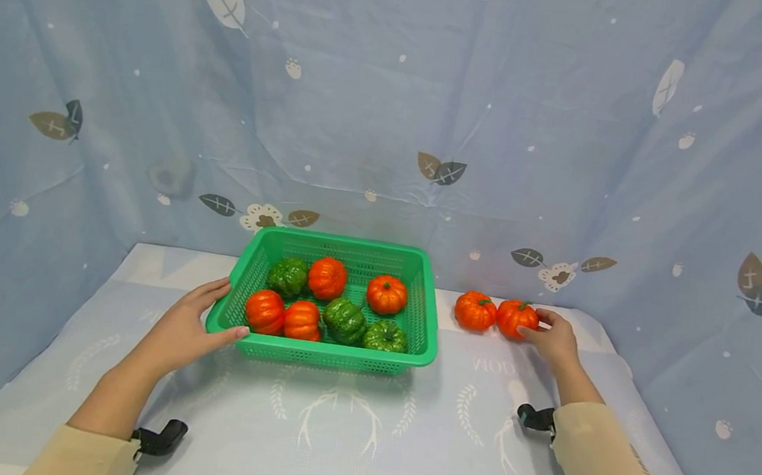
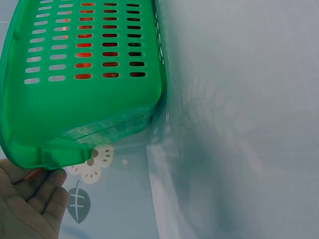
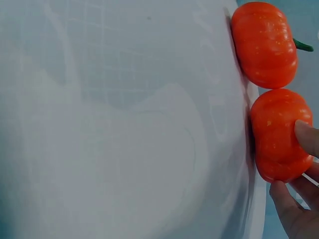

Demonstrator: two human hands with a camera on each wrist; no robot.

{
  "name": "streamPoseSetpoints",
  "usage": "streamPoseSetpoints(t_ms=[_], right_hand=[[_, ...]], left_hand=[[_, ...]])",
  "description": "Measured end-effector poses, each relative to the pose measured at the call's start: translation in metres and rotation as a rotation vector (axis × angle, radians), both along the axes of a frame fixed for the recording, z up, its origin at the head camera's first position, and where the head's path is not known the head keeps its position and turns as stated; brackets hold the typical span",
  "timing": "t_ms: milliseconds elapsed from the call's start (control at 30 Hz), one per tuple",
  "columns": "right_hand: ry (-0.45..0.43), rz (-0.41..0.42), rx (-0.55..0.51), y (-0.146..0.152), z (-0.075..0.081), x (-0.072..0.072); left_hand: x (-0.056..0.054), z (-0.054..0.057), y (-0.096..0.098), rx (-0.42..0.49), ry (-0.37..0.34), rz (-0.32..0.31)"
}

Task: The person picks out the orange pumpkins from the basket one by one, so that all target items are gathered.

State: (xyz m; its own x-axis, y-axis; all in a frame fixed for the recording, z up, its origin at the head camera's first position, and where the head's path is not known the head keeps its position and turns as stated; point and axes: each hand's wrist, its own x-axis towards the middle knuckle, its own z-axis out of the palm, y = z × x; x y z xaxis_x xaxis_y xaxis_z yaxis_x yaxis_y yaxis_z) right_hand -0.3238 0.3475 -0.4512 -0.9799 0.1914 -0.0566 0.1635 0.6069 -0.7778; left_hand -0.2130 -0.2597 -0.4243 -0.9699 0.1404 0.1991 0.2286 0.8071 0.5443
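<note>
A green plastic basket (image 1: 332, 355) with slotted walls stands on the table, holding several orange pumpkins (image 1: 327, 278) and three green ones (image 1: 345, 320). My left hand (image 1: 181, 328) holds its near left corner, the thumb lying on the front rim and the fingers at the left rim. In the left wrist view, the fingertips (image 2: 57, 177) sit right at the basket's edge. Over on the right, my right hand (image 1: 555, 344) grips a small orange pumpkin (image 3: 276, 129), thumb on one side and fingers on the other. Another orange pumpkin (image 1: 474, 311) lies close beside it, its green stem showing.
A pale patterned cloth covers the table (image 1: 342, 452). Blue curtains (image 1: 381, 112) with leaf and flower prints rise behind it and along both sides. Black wrist-camera mounts (image 1: 163, 438) jut from both sleeves.
</note>
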Motion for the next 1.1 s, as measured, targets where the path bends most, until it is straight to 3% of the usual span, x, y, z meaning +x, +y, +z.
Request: streamPoseSetpoints(t_ms=[300,867,1100], right_hand=[[-0.033,-0.063,-0.075,-0.005,-0.004,0.0],[-0.063,-0.052,-0.041,-0.004,-0.004,-0.001],[-0.049,-0.013,0.029,-0.005,0.008,0.006]], left_hand=[[-0.001,-0.003,-0.002,0.012,0.01,-0.003],[-0.001,-0.003,-0.002,0.014,0.011,-0.001],[-0.001,-0.003,-0.001,0.017,0.017,-0.006]])
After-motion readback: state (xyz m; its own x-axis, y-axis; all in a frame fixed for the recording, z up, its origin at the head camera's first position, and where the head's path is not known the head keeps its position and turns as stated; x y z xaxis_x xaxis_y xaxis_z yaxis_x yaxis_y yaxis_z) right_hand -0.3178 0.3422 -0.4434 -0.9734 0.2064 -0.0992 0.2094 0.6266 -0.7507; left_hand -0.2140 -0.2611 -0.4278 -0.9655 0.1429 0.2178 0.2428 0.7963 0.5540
